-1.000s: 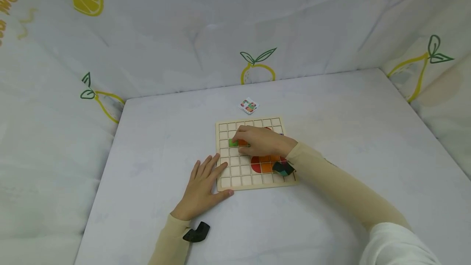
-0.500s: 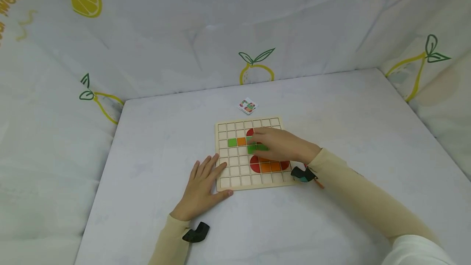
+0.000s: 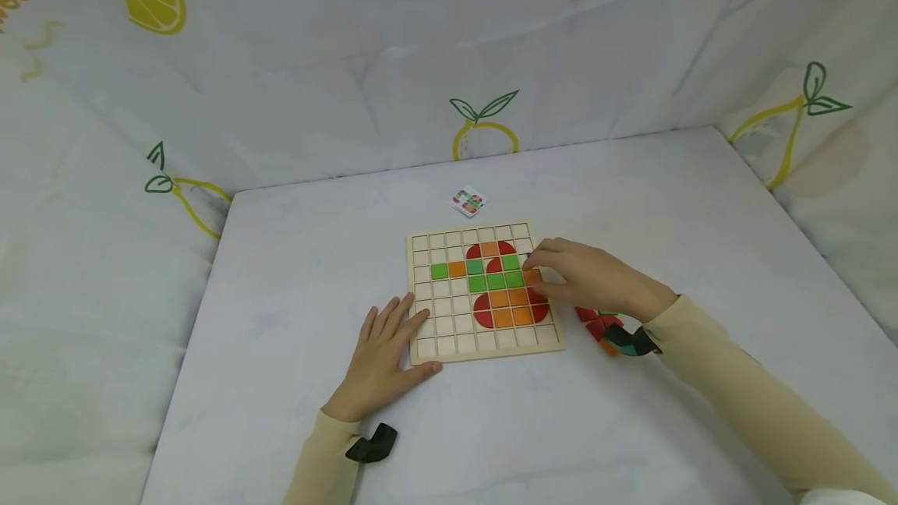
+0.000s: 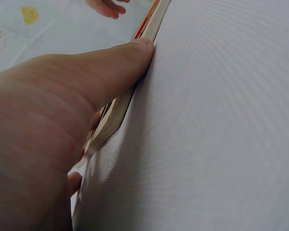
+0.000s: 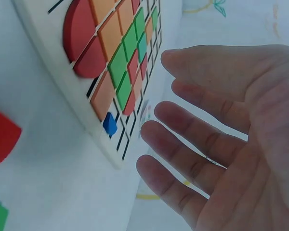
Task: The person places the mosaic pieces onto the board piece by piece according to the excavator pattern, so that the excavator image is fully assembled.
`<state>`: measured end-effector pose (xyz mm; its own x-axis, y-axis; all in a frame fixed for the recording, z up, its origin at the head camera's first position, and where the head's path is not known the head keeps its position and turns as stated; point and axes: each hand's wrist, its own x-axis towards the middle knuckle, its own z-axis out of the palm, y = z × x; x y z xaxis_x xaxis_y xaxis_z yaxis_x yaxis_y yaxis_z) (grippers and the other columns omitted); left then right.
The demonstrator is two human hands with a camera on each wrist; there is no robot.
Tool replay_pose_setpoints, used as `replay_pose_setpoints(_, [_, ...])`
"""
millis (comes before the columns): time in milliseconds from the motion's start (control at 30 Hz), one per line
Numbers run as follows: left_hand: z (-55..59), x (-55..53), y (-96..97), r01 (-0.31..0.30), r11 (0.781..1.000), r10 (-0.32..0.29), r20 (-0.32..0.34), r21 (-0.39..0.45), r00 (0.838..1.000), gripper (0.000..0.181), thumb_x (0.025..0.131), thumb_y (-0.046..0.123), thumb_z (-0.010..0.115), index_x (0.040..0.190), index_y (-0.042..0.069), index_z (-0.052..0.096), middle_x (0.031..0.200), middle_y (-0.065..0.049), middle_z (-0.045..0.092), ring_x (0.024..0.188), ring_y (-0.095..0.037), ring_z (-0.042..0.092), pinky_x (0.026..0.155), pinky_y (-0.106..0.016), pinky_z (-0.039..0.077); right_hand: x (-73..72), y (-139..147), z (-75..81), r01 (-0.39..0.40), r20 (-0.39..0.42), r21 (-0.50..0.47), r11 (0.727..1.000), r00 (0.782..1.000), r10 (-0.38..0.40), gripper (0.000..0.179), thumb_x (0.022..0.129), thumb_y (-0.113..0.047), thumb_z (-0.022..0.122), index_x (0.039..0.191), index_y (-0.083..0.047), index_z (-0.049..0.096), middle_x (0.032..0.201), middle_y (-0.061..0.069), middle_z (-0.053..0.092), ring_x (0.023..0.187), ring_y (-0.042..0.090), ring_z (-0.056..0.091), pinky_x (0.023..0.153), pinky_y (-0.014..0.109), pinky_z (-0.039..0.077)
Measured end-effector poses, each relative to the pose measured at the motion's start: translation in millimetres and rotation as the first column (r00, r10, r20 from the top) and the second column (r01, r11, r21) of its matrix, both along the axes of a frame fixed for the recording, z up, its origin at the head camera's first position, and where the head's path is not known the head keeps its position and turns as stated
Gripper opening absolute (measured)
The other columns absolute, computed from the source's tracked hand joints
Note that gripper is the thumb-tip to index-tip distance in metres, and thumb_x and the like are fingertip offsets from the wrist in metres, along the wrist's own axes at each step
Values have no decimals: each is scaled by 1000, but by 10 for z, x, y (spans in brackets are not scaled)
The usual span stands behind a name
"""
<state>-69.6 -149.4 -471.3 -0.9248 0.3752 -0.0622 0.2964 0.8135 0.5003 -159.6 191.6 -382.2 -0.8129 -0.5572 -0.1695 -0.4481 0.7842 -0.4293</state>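
A wooden grid board lies on the white table, with green, orange and red tiles in several of its squares. My left hand rests at its lower left, fingers spread over the left edge. In the left wrist view the thumb touches the board's side. Over the right edge hovers my right hand, fingers loosely bent with nothing between them; it hides part of that edge. A green tile and an orange tile sit side by side toward the left. A small blue piece stands near the board's corner.
Loose red, green and orange tiles lie right of the board, partly under the right wrist. A small patterned card lies beyond the far edge. White cloth walls printed with lemons enclose the table's back and sides.
My right hand has moved right from beside the green and orange tiles to the board's right edge, uncovering the middle tiles and the loose pile. The left hand stays in place.
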Motion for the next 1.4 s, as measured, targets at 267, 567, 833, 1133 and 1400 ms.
replay_pose_setpoints(267, [7, 0, 8, -1, 1000, 1, 10, 1, 1000, 84, 88, 57, 70, 157, 21, 38, 172, 0, 16, 160, -28, 11, 130, -49, -3, 39, 240, -67, 92, 19, 10, 996, 996, -92, 31, 96, -25, 70, 126, -14, 69, 128, 5, 65, 117, 26, 61, 97, 49, 58])
replay_pose_setpoints(567, [-8, 3, 1, -13, 1000, 13, 5, -7, 1000, 85, 87, 59, 70, 157, 22, 38, 172, 0, 16, 159, -28, 11, 129, -50, -1, 104, 526, -97, 140, 12, 8, 990, 990, -140, 28, 97, -20, 67, 124, -11, 69, 126, 7, 66, 114, 27, 61, 95, 49, 59])
replay_pose_setpoints(833, [-33, 5, -5, -11, 1000, 11, -21, -4, 1000, 85, 86, 60, 70, 157, 23, 40, 171, 1, 18, 159, -28, 13, 129, -51, 1, 182, 567, -237, 125, 50, 46, 991, 991, -128, 31, 94, -23, 72, 122, -9, 71, 116, 3, 70, 99, 19, 61, 89, 43, 60])
replay_pose_setpoints(1133, [-16, 9, 0, -6, 1000, 6, -11, -1, 1000, 85, 86, 59, 70, 157, 23, 39, 171, 1, 18, 159, -28, 12, 129, -51, 0, 331, 497, -282, 109, 16, 157, 981, 993, -113, 35, 85, -35, 82, 112, -13, 74, 98, -2, 65, 87, 15, 54, 77, 31, 57])
replay_pose_setpoints(1400, [-8, 9, -3, -9, 1000, 9, -5, 10, 1000, 85, 87, 59, 71, 157, 22, 39, 171, 0, 18, 159, -28, 12, 129, -51, 0, 353, 430, -306, 108, 20, 116, 987, 994, -112, 28, 88, -21, 79, 113, -9, 72, 98, 1, 63, 88, 16, 54, 75, 28, 57])
